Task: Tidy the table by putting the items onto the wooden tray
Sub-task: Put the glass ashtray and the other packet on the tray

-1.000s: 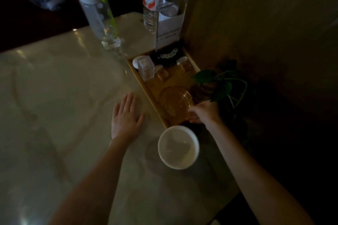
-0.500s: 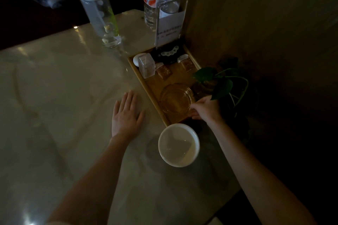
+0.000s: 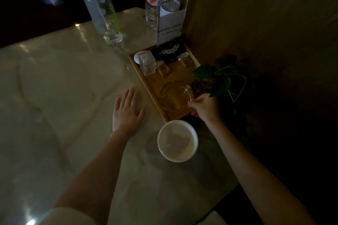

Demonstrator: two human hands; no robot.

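Step in hand: setting glass dish (image 3: pixel 176 96) on wooden tray (image 3: pixel 146 81), near end; right hand (image 3: pixel 205 107) pinches its rim at 4 o'clock

Left hand (image 3: pixel 126 111) flat, fingers spread, on desk (image 3: pixel 54 97)

Next, likely: release, fetch white bowl (image 3: pixel 177 140) at tray's 6 o'clock; spare room looks tight

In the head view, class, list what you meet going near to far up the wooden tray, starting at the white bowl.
White bowl → glass ashtray → clear box → black holder → paper sign
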